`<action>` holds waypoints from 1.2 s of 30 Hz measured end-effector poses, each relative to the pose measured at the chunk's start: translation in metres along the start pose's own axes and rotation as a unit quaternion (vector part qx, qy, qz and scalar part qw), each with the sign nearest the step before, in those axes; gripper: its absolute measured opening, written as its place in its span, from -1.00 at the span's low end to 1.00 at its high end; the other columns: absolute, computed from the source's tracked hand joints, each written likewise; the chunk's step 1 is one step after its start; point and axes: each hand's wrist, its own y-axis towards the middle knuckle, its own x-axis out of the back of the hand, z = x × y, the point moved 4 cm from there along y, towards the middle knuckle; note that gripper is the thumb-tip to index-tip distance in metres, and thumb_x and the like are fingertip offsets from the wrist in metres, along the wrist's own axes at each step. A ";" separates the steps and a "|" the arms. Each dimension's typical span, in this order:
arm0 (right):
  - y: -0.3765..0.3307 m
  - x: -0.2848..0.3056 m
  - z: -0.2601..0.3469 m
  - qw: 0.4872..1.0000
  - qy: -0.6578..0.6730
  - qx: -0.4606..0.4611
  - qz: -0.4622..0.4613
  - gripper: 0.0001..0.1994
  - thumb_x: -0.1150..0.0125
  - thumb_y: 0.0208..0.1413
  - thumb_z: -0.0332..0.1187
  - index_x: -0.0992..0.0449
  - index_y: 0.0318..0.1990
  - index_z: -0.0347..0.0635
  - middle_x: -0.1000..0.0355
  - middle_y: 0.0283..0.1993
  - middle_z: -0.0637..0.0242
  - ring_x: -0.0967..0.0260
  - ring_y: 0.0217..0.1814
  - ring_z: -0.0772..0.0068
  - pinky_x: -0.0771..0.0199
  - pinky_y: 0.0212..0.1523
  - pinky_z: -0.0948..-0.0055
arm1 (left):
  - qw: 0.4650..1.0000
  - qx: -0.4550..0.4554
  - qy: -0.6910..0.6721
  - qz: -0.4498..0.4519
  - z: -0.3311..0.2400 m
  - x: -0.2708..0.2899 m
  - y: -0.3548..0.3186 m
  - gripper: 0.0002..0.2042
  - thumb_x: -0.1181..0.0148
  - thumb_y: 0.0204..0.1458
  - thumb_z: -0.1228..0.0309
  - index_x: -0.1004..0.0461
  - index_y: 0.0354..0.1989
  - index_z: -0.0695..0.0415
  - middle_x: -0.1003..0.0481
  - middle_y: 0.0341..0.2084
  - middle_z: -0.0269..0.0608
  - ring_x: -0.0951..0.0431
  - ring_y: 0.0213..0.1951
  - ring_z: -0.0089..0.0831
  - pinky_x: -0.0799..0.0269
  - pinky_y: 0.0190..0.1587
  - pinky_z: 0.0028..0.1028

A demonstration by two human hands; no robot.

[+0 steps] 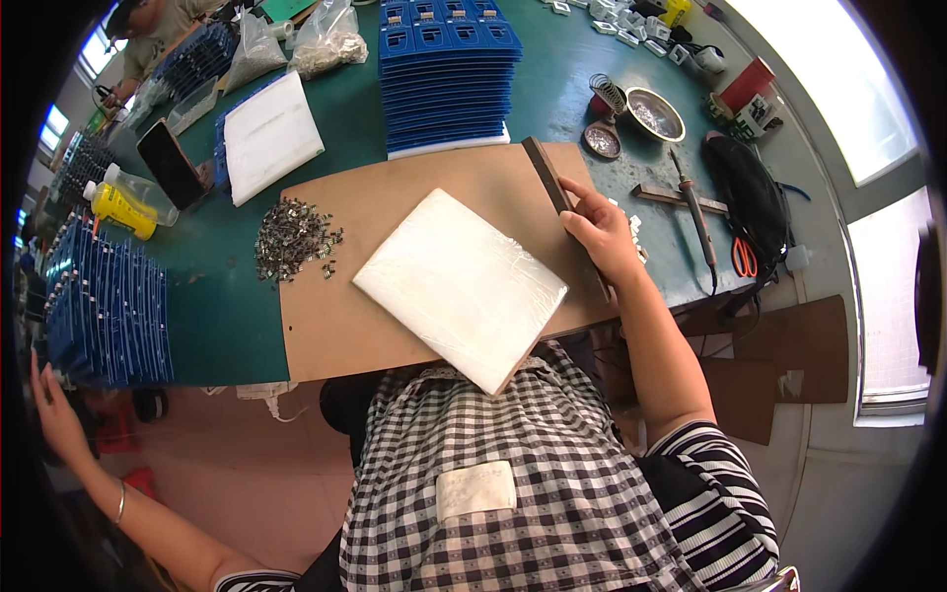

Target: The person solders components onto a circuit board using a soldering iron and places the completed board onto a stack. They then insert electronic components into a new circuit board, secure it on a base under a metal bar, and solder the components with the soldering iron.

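Head view. Right hand rests at the right edge of the brown board, fingers curled and pinching a long dark bar that lies along that edge. Just left of the hand, a white foam pad wrapped in clear film lies diagonally on the board, its near corner hanging over the edge toward the lap. Nothing sits on the pad.

Left arm is stretched far out and down to the person's left. Left hand is open with the fingers spread, beside the near stack of blue trays at the table's left end; I cannot tell whether it touches anything.

A heap of small metal clips lies at the board's left edge, loose and unsorted. A second white pad and a tall stack of blue trays stand further back.

Judgement: early in the job. Board, bar and pad are laid out; the clips look untouched and no tray is on the board.

Soldering iron lies idle to the right, well apart from the hand.
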 end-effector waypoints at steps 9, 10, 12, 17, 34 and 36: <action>0.014 -0.008 0.024 0.932 -0.357 0.064 -0.003 -0.46 -0.26 -0.02 -0.16 -0.50 0.19 0.05 -0.58 -0.21 0.05 -0.54 -0.21 0.02 -0.49 -0.12 0.19 | 0.895 -0.258 -0.259 0.255 -0.051 -0.105 -0.156 -0.73 -0.01 0.31 0.38 -0.54 0.02 0.26 -0.56 -0.40 -0.26 -0.51 -0.30 -0.56 -0.40 -0.20 -0.54; 0.014 -0.012 0.024 0.918 -0.393 0.058 -0.005 -0.46 -0.27 -0.02 -0.16 -0.50 0.20 0.06 -0.59 -0.18 0.07 -0.54 -0.19 0.03 -0.50 -0.12 0.19 | 0.863 -0.272 -0.264 0.335 -0.068 -0.121 -0.194 -0.76 -0.02 0.28 0.39 -0.56 -0.07 0.26 -0.59 -0.44 -0.18 -0.57 -0.35 -0.48 -0.45 -0.23 -0.49; 0.015 -0.019 0.026 0.890 -0.446 0.095 -0.012 -0.45 -0.28 -0.02 -0.15 -0.49 0.20 0.07 -0.59 -0.13 0.11 -0.56 -0.17 0.06 -0.52 -0.11 0.21 | 0.747 -0.279 -0.336 0.502 -0.103 -0.145 -0.259 -0.78 0.00 0.25 0.45 -0.56 -0.14 0.27 -0.61 -0.48 -0.12 -0.62 -0.38 -0.41 -0.49 -0.24 -0.48; 0.012 -0.022 0.027 0.857 -0.506 0.102 0.007 -0.38 -0.32 -0.03 -0.07 -0.44 0.25 0.06 -0.55 -0.03 0.18 -0.51 -0.05 0.07 -0.50 -0.04 0.23 | 0.646 -0.231 -0.383 0.618 -0.147 -0.187 -0.344 -0.71 0.07 0.33 0.33 -0.54 -0.06 0.24 -0.62 -0.42 -0.15 -0.62 -0.35 -0.39 -0.48 -0.25 -0.46; -0.131 -0.057 0.029 0.760 -0.446 0.471 0.046 -0.48 -0.35 -0.10 -0.29 -0.54 0.12 0.29 -0.40 0.26 0.52 -0.27 0.30 0.22 -0.12 0.24 -0.09 | 0.746 -0.202 -0.588 0.239 -0.119 -0.132 -0.320 -0.38 0.35 0.37 -0.11 -0.46 -0.23 0.24 -0.22 -0.61 -0.44 -0.10 -0.58 -0.65 -0.01 -0.52 -0.56; -0.131 -0.049 0.044 0.776 -0.391 0.495 0.013 -0.55 -0.31 -0.08 -0.35 -0.56 0.05 0.24 -0.46 0.18 0.49 -0.32 0.23 0.22 -0.13 0.19 -0.06 | 0.725 -0.139 -0.672 0.060 -0.097 -0.090 -0.279 -0.37 0.39 0.32 -0.21 -0.35 -0.33 0.17 -0.10 -0.66 -0.46 -0.01 -0.60 -0.65 0.09 -0.54 -0.56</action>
